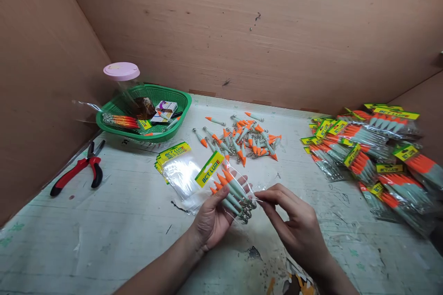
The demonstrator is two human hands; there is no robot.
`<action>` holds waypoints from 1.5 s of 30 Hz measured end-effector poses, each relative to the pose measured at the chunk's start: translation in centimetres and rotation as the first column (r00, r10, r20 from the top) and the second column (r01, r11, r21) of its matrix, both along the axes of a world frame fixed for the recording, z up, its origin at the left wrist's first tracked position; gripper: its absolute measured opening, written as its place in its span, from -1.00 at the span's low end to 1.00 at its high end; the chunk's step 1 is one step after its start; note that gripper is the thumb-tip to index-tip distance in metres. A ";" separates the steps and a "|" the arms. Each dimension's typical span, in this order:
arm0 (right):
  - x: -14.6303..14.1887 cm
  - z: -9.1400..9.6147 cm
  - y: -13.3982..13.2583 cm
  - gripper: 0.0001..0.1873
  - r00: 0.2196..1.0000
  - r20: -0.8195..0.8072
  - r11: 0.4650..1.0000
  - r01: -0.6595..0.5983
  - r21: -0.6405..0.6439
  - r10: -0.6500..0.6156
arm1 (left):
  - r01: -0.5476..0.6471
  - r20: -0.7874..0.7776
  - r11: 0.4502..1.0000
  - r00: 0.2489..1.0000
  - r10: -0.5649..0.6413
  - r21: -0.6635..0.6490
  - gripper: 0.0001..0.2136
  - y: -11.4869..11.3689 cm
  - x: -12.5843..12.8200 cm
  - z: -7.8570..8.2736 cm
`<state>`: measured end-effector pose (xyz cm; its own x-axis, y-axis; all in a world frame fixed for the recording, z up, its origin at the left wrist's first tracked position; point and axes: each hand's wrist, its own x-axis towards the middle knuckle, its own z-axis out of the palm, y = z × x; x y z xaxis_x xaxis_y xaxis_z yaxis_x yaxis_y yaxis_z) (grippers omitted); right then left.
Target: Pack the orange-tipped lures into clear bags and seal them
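My left hand (215, 221) is closed around a clear plastic bag (210, 169) with a yellow and green header printed BCT LURE. Inside the bag lie several pale green fishing lures (232, 192) with orange tips, their metal hooks toward the right end. My right hand (294, 221) pinches the edge of the bag at that end between thumb and forefinger. Behind my left hand is a stack of flat bags (180, 170) with the same headers. A pile of loose lures (245, 138) lies beyond the hands.
A green basket (187, 106) at the back left holds a pink-lidded jar (122, 72), a small box and packed lures. Red-handled pliers (81, 166) lie at the left. Many filled bags (374, 147) are heaped at the right. Cardboard walls (242, 32) enclose the table.
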<state>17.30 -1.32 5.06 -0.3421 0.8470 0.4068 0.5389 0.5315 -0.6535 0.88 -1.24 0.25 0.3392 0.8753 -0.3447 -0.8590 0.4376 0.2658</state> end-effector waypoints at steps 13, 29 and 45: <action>0.5 0.6 0.1 -0.88 0.994 -0.037 0.950 -0.108 -0.291 0.102 | 0.033 -0.044 0.996 0.998 -0.037 -0.088 -0.51 0.3 -0.2 -0.1; 5.0 -3.5 8.0 -0.75 0.887 0.246 0.907 0.416 -0.060 -0.391 | -0.046 -0.093 0.987 0.995 0.032 -0.152 -0.50 0.7 0.0 0.2; 8.3 -6.9 6.9 -0.73 0.897 0.428 0.994 0.096 0.055 -0.110 | -0.155 -0.171 0.972 0.977 0.125 -0.174 -0.58 1.8 -1.3 0.8</action>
<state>25.56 5.63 -1.88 -0.4009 0.8764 0.2667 0.8166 0.4738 -0.3296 -0.37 0.61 1.09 0.1455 0.8256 -0.5451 -0.8689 0.3701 0.3287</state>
